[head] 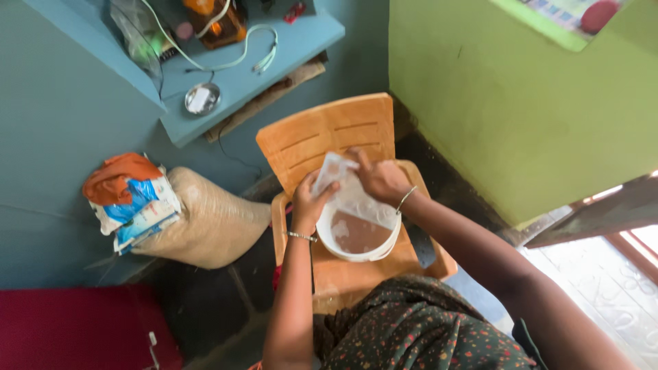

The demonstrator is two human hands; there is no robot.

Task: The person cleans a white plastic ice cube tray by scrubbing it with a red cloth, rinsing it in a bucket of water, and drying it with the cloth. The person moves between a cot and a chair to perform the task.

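An orange plastic chair (329, 137) stands near the middle of the view, and on its seat rests a round white plastic bucket (327, 241) holding a brownish, pinkish fill, perhaps a liquid. Over the bucket's rim, at its twelve o'clock, both hands grip a clear, crumpled plastic bag (351, 193): the left hand (312, 203) clasps its near edge at nine o'clock, the right hand (381, 179) pinches it at one o'clock. A thin metal bangle sits on each wrist. At nine o'clock of the chair, a bulging beige woven sack (209, 223) leans against the blue wall (48, 137).
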